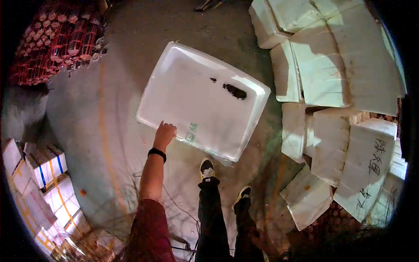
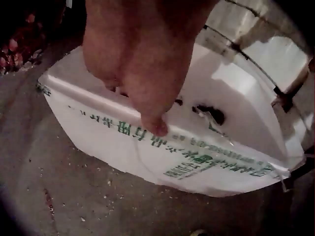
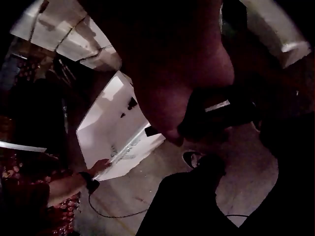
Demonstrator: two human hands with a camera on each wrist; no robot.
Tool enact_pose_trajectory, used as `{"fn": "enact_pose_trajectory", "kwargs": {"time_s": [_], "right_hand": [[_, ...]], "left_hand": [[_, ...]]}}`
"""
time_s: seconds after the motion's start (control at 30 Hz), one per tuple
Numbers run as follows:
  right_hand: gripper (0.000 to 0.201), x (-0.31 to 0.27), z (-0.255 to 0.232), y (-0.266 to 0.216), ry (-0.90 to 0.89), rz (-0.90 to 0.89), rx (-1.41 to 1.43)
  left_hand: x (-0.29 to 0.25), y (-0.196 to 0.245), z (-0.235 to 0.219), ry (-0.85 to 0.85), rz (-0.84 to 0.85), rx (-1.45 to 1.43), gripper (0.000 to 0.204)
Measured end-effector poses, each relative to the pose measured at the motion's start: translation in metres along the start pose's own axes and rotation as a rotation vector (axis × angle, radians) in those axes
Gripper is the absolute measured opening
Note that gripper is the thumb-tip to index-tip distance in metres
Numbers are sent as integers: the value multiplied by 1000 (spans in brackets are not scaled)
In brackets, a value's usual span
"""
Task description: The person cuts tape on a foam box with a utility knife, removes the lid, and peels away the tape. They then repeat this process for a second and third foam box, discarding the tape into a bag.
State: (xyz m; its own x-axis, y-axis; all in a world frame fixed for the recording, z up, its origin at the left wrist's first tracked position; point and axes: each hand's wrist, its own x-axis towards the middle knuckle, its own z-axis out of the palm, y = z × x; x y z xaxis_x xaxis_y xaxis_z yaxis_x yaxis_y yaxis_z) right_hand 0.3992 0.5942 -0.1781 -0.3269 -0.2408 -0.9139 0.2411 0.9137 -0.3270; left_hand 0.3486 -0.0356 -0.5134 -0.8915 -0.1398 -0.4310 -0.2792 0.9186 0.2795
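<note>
A large white foam box (image 1: pixel 187 94), open side up, sits tilted at an angle ahead of my feet. My left hand (image 1: pixel 165 134) grips its near rim, the fingers over the inside. In the left wrist view the thumb (image 2: pixel 156 127) presses the outer wall just below the rim, above green printed characters (image 2: pixel 192 160). Dark debris (image 1: pixel 235 91) lies inside the box. In the right wrist view my right hand (image 3: pixel 167 105), in deep shadow, holds a dark object (image 3: pixel 209 115) with a pale slot; I cannot tell its kind. This hand is apart from the box.
Stacked white foam boxes (image 1: pixel 321 65) line the right side, some with black writing. Strapped white boxes (image 1: pixel 48 166) stand at lower left. Red netted bundles (image 1: pixel 70 39) are piled at upper left. A thin cable (image 1: pixel 185 212) runs along the concrete floor near my feet.
</note>
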Motion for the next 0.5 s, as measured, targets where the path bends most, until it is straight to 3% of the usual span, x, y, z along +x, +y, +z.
{"fn": "enact_pose_trajectory", "kwargs": {"time_s": [0.03, 0.07, 0.17, 0.2, 0.3, 0.37, 0.43, 0.5], "right_hand": [[24, -1, 1, 2, 74, -115, -66], [26, 0, -3, -5, 74, -90, -68], [33, 7, -30, -65, 67, -25, -79], [36, 7, -36, -87, 64, -3, -76], [38, 18, -39, -120, 134, -28, 140], [38, 39, -32, -122, 207, -73, 354], [34, 67, -32, -126, 266, -174, 327], [33, 88, -49, -171, 356, -370, 256]], "left_hand": [[0, -3, 2, 75, 44, -44, 12], [-1, -3, -2, 149, 92, -84, 6], [-3, 15, -24, -81, 61, 19, 7], [-12, 26, -33, 29, 137, -97, 10], [-39, 81, -65, 2, 181, -204, 14], [-63, 129, -92, -38, 87, -321, 18], [-83, 166, -113, -109, 17, -359, 23], [-105, 198, -120, -185, -90, -362, 24]]}}
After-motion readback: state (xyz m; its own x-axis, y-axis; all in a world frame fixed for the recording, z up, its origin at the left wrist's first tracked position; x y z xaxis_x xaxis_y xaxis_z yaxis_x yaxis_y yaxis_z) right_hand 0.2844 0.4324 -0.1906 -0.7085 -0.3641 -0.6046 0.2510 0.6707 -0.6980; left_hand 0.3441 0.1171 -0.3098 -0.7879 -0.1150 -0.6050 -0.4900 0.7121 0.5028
